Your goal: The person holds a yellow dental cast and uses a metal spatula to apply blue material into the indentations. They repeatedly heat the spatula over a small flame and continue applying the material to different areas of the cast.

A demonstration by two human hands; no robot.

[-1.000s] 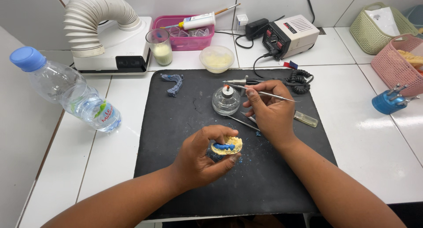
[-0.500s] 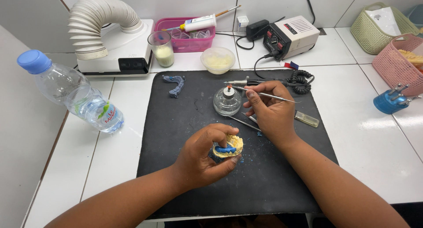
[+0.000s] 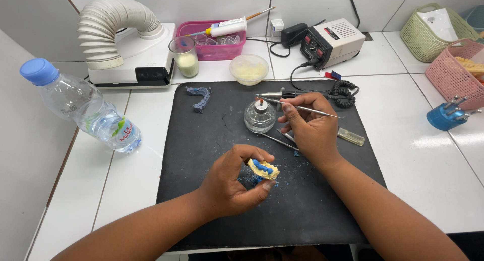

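My left hand (image 3: 233, 183) grips a small yellow dental cast with blue wax on it (image 3: 263, 169) just above the black mat (image 3: 212, 140). My right hand (image 3: 308, 125) holds a thin metal instrument (image 3: 302, 108) like a pen, with its tip at the wick of a small glass spirit lamp (image 3: 259, 116) standing on the mat. Two more metal tools (image 3: 278, 139) lie on the mat under my right hand. Blue wax crumbs are scattered near the cast.
A blue wax arch (image 3: 199, 98) lies at the mat's far left. A plastic water bottle (image 3: 83, 106) lies at left, near a white extractor unit with hose (image 3: 126, 44). Behind stand a glass (image 3: 184, 56), white bowl (image 3: 248, 69), pink tray (image 3: 214, 40), motor control box (image 3: 331, 42). Baskets (image 3: 454, 69) and a blue holder (image 3: 444, 115) sit right.
The view has shifted slightly. My left hand has turned the cast a little. My right hand stays by the lamp with the instrument.
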